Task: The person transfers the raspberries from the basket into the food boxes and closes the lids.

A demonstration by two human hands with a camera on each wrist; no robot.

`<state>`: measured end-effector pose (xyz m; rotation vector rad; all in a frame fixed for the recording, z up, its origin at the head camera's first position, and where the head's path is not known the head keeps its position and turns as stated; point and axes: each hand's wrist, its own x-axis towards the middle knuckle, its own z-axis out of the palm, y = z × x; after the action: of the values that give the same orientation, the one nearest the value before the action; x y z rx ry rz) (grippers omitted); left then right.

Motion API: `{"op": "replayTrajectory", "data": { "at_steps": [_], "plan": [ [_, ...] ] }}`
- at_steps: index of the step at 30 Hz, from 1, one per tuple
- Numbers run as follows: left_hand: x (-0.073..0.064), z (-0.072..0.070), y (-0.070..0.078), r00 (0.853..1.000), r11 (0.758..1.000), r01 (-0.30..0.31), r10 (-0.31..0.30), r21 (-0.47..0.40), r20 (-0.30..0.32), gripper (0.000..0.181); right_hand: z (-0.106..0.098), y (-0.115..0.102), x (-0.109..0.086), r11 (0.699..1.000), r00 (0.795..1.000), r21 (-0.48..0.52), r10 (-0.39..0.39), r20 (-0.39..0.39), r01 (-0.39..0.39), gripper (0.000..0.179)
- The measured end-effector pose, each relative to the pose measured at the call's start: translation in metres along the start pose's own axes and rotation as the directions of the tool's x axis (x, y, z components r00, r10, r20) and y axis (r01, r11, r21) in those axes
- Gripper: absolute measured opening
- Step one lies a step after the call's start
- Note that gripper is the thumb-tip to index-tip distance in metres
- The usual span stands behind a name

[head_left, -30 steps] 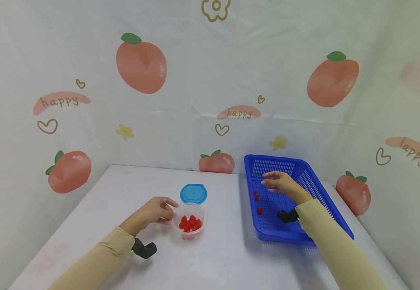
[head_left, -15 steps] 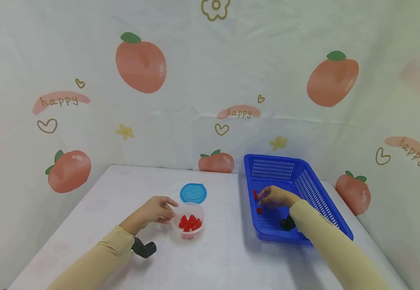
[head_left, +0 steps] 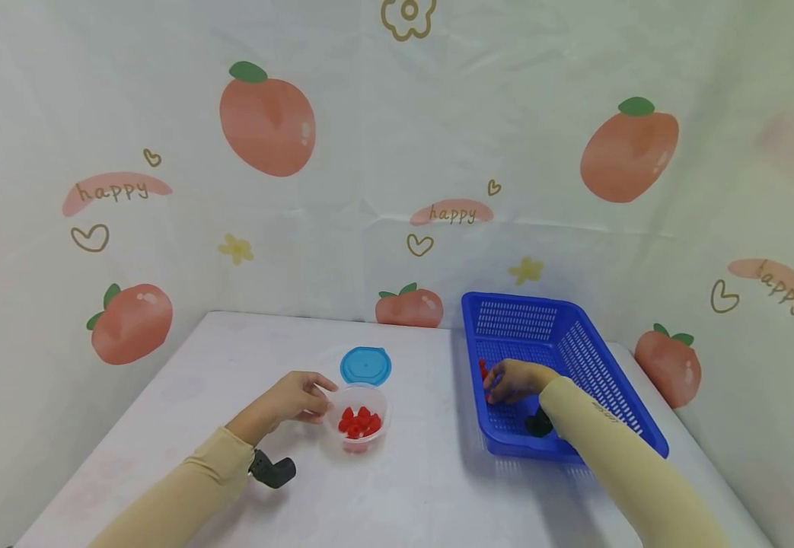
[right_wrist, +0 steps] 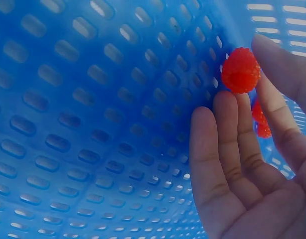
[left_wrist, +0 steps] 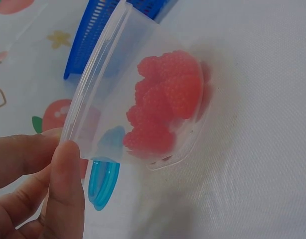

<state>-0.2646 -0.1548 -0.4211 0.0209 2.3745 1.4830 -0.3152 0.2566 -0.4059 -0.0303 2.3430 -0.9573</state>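
Note:
My left hand (head_left: pixel 298 397) pinches the rim of a clear plastic tub (left_wrist: pixel 110 94) standing on the table. Several red raspberries (left_wrist: pixel 163 94) lie in the tub's bottom. Over in the blue basket (head_left: pixel 472 335), my right hand (head_left: pixel 516 380) reaches down along the left wall. Its thumb and index finger pinch one raspberry (right_wrist: pixel 240 70) at the edge, in the right wrist view, while the other fingers stretch out below it. Behind the fingers, more raspberry red (right_wrist: pixel 261 117) shows, partly covered by the hand.
A blue lid (head_left: pixel 365 366) lies flat on the white table (head_left: pixel 424 487), just behind the tub. The basket's raised, slotted walls surround the right hand. A printed cloth (head_left: pixel 369 137) hangs behind the table and along its sides.
My right hand has lowered into the basket and moved left and nearer, its fingers coming together at the raspberry. My left hand and the tub have stayed in place.

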Motion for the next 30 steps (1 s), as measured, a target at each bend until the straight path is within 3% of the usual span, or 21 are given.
{"op": "replayTrajectory", "data": {
  "at_steps": [20, 26, 30],
  "plan": [
    [0.004, 0.001, -0.005, 1.0, 1.0, -0.004, 0.004, 0.002, -0.008, 0.032, 0.003, -0.001, -0.002, 0.997, 1.0, -0.077, -0.024, 0.018, 0.025, 0.01],
    [0.004, 0.001, -0.006, 1.0, 1.0, -0.002, 0.002, 0.005, -0.009, 0.032, -0.002, 0.001, -0.004, 0.997, 0.998, -0.042, -0.065, 0.02, 0.065, 0.012],
    [0.002, 0.001, -0.005, 1.0, 1.0, -0.001, 0.001, 0.007, -0.01, 0.032, -0.008, 0.003, -0.006, 0.99, 0.99, 0.029, -0.138, 0.029, 0.137, 0.016]
  ]
}}
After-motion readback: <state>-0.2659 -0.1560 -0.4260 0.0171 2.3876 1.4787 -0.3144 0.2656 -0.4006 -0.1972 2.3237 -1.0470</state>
